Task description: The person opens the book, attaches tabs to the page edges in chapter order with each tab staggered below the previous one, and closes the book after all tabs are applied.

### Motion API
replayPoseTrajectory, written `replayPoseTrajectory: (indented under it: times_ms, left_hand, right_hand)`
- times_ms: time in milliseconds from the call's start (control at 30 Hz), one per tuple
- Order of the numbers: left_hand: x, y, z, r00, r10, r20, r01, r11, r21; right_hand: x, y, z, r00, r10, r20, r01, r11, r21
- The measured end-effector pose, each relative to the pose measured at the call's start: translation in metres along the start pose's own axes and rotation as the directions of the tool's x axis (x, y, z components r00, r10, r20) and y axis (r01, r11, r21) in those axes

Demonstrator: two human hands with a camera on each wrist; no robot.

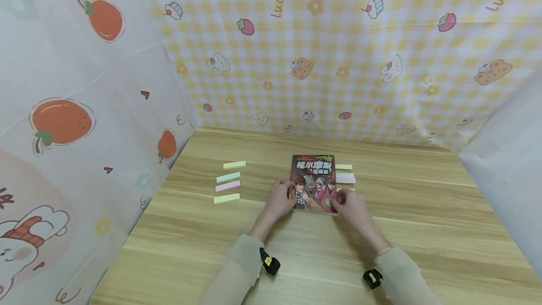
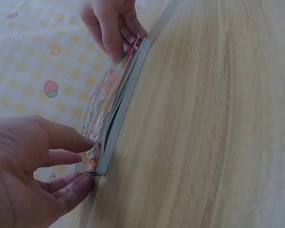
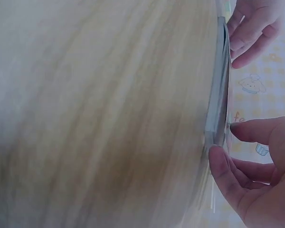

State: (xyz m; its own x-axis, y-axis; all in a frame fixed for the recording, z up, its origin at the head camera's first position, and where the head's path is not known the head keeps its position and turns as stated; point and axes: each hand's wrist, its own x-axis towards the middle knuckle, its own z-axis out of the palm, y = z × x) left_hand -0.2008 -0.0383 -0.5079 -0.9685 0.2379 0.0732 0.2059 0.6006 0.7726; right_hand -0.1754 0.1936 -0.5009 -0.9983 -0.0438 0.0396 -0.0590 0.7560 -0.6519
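Observation:
A paperback book [image 1: 313, 187] with an illustrated cover and large white Chinese lettering lies face up on the wooden table. My left hand [image 1: 281, 197] holds its left side near the lower corner, thumb over the cover and fingers at the edge, as the left wrist view shows. At the opposite side, my right hand [image 1: 350, 205] pinches the right edge between thumb and fingers. Seen from the left wrist, the book's page block [image 2: 126, 107] has a small gap between its pages. Past the right edge, pale sticky-note strips [image 1: 345, 179] stick out, partly hidden by the book.
Left of the book, several sticky-note strips lie in a column: a yellow one [image 1: 235, 164], a green one [image 1: 228, 177], a pink one [image 1: 227, 185] and another yellow one [image 1: 226, 198]. A checked cloth [image 1: 322, 93] hangs behind the table, with a white printed cloth [image 1: 110, 121] at the left.

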Motion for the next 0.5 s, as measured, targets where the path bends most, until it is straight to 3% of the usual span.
replayPoseTrajectory:
  times_ms: [267,500]
  left_hand:
    - [-0.002,0.005,-0.005,1.000,0.018,-0.011,-0.017,0.996,0.082]
    - [-0.006,0.018,-0.017,0.990,0.131,-0.054,-0.119,0.974,0.193]
  right_hand:
    - [-0.003,-0.004,-0.013,0.998,-0.063,-0.011,0.063,0.998,0.013]
    - [-0.008,-0.006,-0.025,0.983,-0.153,-0.097,0.145,0.986,-0.086]
